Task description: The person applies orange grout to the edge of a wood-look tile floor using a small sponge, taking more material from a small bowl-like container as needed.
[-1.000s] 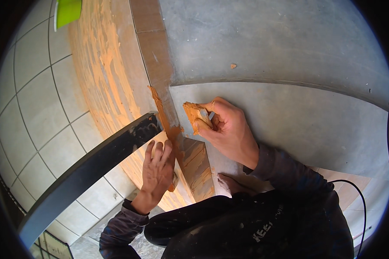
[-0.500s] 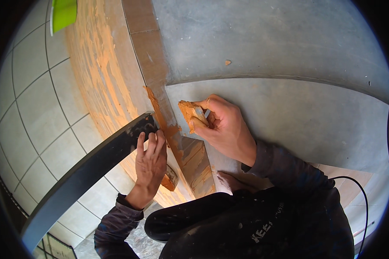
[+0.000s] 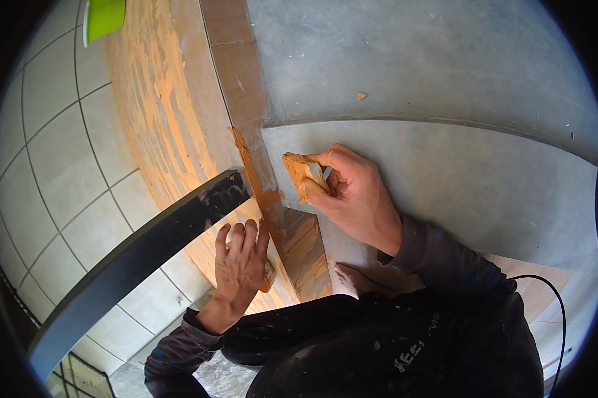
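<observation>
Well, the right hand (image 3: 364, 202) pinches an orange-smeared scraper (image 3: 300, 176) over the grey slab (image 3: 458, 179) — the left hand (image 3: 240, 268), back upward, curves below the black bar (image 3: 146, 247), fingers slightly parted, its grip hidden.

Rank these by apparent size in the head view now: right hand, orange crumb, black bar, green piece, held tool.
1. Black bar
2. Right hand
3. Held tool and green piece: too alike to rank
4. Orange crumb

The left hand (image 3: 240, 270) shows its back, fingers (image 3: 250, 236) loosely bent — the right hand (image 3: 362, 199) pinches, pointing leftward.
</observation>
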`<state>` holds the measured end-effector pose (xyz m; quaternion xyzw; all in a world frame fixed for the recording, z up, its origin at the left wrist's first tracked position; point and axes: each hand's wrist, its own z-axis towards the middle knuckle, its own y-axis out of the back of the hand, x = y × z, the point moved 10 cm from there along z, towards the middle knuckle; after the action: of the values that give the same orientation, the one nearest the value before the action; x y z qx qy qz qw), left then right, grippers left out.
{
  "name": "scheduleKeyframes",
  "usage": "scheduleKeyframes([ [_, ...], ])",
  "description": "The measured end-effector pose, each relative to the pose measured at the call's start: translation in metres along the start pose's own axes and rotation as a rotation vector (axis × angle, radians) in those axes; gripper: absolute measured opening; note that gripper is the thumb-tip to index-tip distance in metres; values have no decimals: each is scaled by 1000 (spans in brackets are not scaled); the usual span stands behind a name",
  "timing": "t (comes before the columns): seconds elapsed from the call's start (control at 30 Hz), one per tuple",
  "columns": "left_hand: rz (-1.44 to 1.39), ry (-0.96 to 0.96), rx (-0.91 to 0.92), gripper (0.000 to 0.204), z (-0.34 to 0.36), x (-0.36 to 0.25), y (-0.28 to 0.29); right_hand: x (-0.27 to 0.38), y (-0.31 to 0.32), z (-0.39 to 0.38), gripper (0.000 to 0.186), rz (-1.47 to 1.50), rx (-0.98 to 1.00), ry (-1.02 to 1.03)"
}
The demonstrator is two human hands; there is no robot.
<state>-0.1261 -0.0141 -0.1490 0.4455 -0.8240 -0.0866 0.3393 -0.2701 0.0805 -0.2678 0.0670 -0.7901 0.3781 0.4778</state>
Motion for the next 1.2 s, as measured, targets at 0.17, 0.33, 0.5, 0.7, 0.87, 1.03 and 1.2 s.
scheduleKeyframes([
  [0.17, -64, 99, -75, 56, 19, 17, 18, 4, -4, 0, 25, -9, 21, 78],
  [0.33, -25, 208, -198, 73, 60, 43, 35, -1, -5, 0, 26, 12, 21, 69],
  [0.5, 3, 199, -217, 75, 88, 57, 34, -3, -1, 0, 30, 24, 5, 2],
  [0.7, -39, 185, -306, 67, 104, 88, 51, 2, 1, 0, 28, 17, -7, 36],
  [0.87, -51, 137, -215, 50, 92, 84, 52, 2, 2, 0, 29, 17, 4, 27],
  [1.03, -16, 108, -223, 46, 77, 78, 50, 1, 0, 0, 29, 25, 5, 15],
  [1.2, 3, 107, -219, 42, 71, 66, 45, 4, 1, -1, 29, 5, 13, 10],
])
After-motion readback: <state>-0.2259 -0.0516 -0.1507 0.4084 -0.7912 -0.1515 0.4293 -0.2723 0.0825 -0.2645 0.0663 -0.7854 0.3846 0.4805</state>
